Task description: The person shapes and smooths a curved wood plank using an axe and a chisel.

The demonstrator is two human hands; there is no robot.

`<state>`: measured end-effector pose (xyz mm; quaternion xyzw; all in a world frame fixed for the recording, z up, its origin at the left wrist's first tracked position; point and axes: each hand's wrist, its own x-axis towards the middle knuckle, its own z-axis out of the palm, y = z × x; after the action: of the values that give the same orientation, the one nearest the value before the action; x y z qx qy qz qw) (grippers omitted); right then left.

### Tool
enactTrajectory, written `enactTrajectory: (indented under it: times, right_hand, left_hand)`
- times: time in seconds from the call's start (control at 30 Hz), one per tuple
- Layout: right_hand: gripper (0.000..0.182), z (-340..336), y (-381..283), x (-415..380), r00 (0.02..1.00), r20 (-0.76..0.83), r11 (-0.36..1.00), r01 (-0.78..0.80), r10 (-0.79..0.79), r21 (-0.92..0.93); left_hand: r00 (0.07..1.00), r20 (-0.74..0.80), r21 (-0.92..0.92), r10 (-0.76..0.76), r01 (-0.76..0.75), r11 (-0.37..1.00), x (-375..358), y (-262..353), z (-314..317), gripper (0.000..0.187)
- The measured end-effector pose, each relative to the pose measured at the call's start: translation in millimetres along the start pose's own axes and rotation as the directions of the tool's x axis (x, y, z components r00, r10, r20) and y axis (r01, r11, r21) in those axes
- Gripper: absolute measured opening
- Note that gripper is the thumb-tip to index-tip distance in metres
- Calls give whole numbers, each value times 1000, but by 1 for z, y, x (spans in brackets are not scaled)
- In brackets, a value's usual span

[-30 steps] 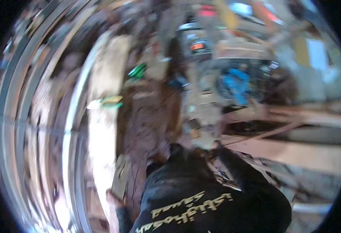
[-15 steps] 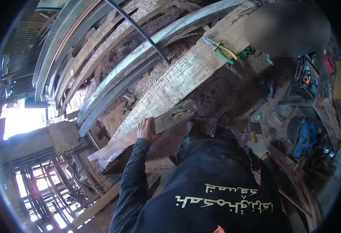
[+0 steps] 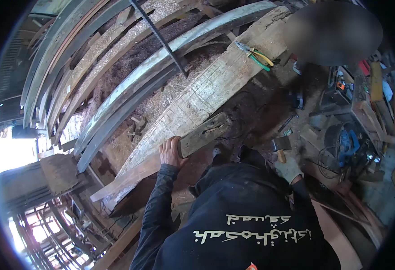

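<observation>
Board of narrow, pale, slightly curved wood (image 3: 133,176) under a bare left hand (image 3: 170,152); dark flat-bladed tool with a light wooden grip (image 3: 281,144) at a pale-gloved right hand (image 3: 288,169)

The left hand is clamped on the board, its fingers side by side over the far edge and the thumb lower down toward the body. The board slants across the near part of a broad, weathered plank marked with thin lines (image 3: 206,94). Right beside the hand lies rough grey wood with a dark split (image 3: 202,136); the palm covers the place where it meets the paler length, so whether they are one piece is hard to tell.

The right hand is well apart from the left, low in front of the dark printed top (image 3: 251,211). It seems to hold the tool, though the glove blurs into its surroundings and I cannot tell how far the fingers are closed.

Pliers with green and yellow handles (image 3: 257,57) lie open near the far end of the plank. A long, curved, pale-edged timber (image 3: 134,81) runs along its other side, with a dark ribbed metal rod (image 3: 159,37) crossing above it. To the right sits a blue power tool (image 3: 350,143) among wood offcuts
</observation>
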<state>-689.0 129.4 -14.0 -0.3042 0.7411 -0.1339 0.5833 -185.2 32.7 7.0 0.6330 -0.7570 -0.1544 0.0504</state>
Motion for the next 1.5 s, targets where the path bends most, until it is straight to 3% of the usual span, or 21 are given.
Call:
enactTrajectory:
  times: [0.13, 0.2, 0.23, 0.27, 0.4, 0.5, 0.7, 0.83, 0.9, 1.0, 1.07, 1.1, 1.13, 1.17, 1.23, 1.27, 1.3, 1.33, 1.4, 1.43, 1.5]
  right_hand:
    - [37, 35, 50, -26, 946, -183, 917, 192, -267, -349]
    - [46, 55, 50, -66, 922, -358, 983, 94, -146, -157]
    - [50, 60, 42, -95, 853, -478, 970, 243, -207, 13]
    - [49, 62, 74, -98, 786, -556, 961, 255, -271, -108]
    - [46, 14, 38, -152, 676, -731, 970, -102, -96, -222]
    - [47, -39, 37, -173, 625, -766, 984, 16, -149, -178]
    - [41, -199, 103, -129, 235, -971, 971, -223, -37, -91]
    - [51, -320, 171, -85, 285, -956, 922, -385, 66, -51]
    - [49, -350, 180, -66, 330, -935, 972, -229, 132, 56]
    - [43, -416, 334, 26, 357, -917, 933, -358, 176, 40]
    - [40, -422, 332, 32, 441, -837, 927, -324, 325, 190]
    - [39, -419, 323, 30, 512, -733, 893, -291, 448, 343]
    - [34, -408, 299, 13, 525, -721, 845, 7, 452, 534]
    - [34, -412, 286, 5, 523, -721, 844, 5, 456, 537]
    - [45, -423, 272, -4, 486, -833, 855, 282, 263, 435]
    - [45, -450, 320, 13, 319, -931, 940, 223, 179, 257]
    - [44, -477, 372, 14, 285, -953, 977, -150, -107, -154]
    - [43, -504, 410, 8, 366, -853, 711, -479, -371, -515]
    - [45, -468, 293, -53, 467, -879, 682, -611, -98, -401]
    - [46, -452, 242, -80, 499, -864, 686, -606, -65, -402]
    - [45, -424, 186, -125, 494, -867, 836, -446, -68, -320]
  left_hand:
    - [998, -54, 25, 43, -42, 999, -9, -21, 20, 102]
    - [1000, -2, 20, 3, -3, 1000, -10, -37, 30, 114]
    - [989, 141, -26, -53, 57, 998, -4, -29, 13, 120]
    - [998, 33, -46, 54, -53, 998, -5, -37, 21, 124]
    - [987, -97, 80, 126, -119, 990, 6, -12, 15, 121]
    - [952, -262, 119, 161, -134, 984, 18, 14, 1, 110]
    - [888, -380, -110, 258, -320, 941, 39, 77, -17, 73]
    - [912, -378, -172, 160, -239, 956, 35, 120, -6, 63]
    - [929, -350, -206, 117, -198, 958, 27, 147, -2, 61]
    - [952, -299, -168, 69, -124, 978, 6, 191, 5, 60]
    - [963, -265, -213, 46, -105, 971, -5, 213, 11, 58]
    - [965, -257, -209, 52, -108, 972, -7, 221, 15, 58]
    - [976, -212, -225, 54, -102, 969, -9, 227, 19, 57]
    - [984, -172, -244, 53, -94, 965, -8, 233, 22, 56]
    - [985, -146, -230, 91, -123, 965, 1, 245, 23, 55]
    - [981, -130, -251, 143, -172, 953, 10, 250, 21, 56]
    - [974, -119, -272, 192, -218, 937, 20, 255, 20, 56]
    - [956, -154, -255, 249, -282, 925, 31, 255, 18, 55]
    - [937, -169, -244, 304, -339, 909, 50, 251, 12, 53]
    - [965, -164, -463, 203, -257, 848, 50, 234, 33, 51]
    - [988, -99, -488, 122, -155, 859, 54, 259, 7, 48]
